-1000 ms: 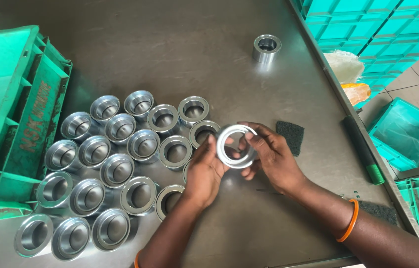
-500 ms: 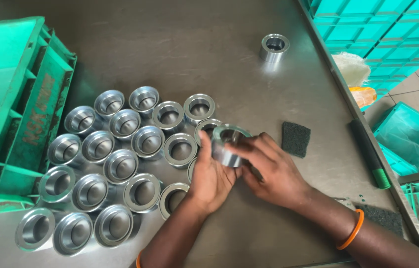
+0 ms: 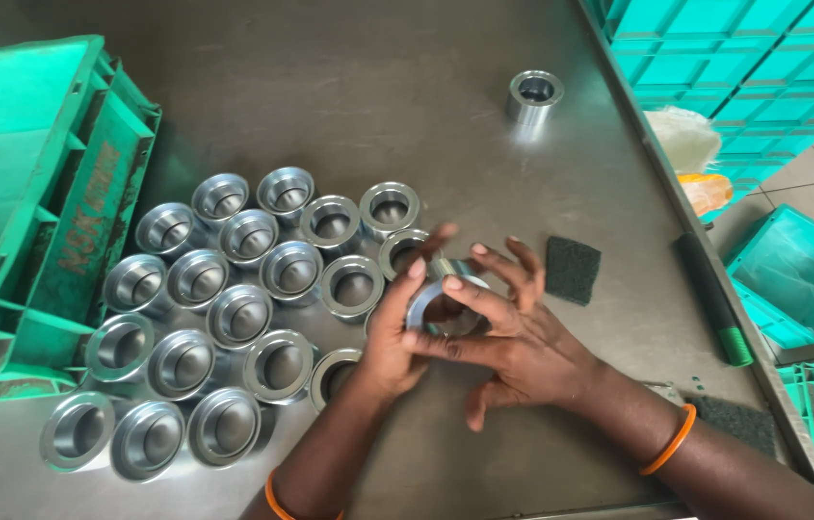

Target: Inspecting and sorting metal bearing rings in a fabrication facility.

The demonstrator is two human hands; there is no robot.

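Note:
Both my hands hold one shiny metal cup-shaped part [image 3: 438, 294] just above the steel table [image 3: 349, 87]. My left hand [image 3: 390, 332] cradles it from the left with the thumb up. My right hand [image 3: 513, 337] grips its rim from the right, fingers spread over it. Directly left of my hands sits a cluster of several identical metal cups [image 3: 234, 308], open side up, packed close together. The part is mostly hidden by my fingers.
A green plastic crate [image 3: 22, 193] lies tipped at the table's left edge. A lone metal cup [image 3: 533, 94] stands far right. A dark abrasive pad [image 3: 572, 269] lies beside my right hand, another pad [image 3: 735, 422] near the edge. Green crates [image 3: 763, 48] stack beyond the table.
The part was held flat with its opening facing me; now it is turned on its side and lowered slightly, with my right fingers wrapped further over it.

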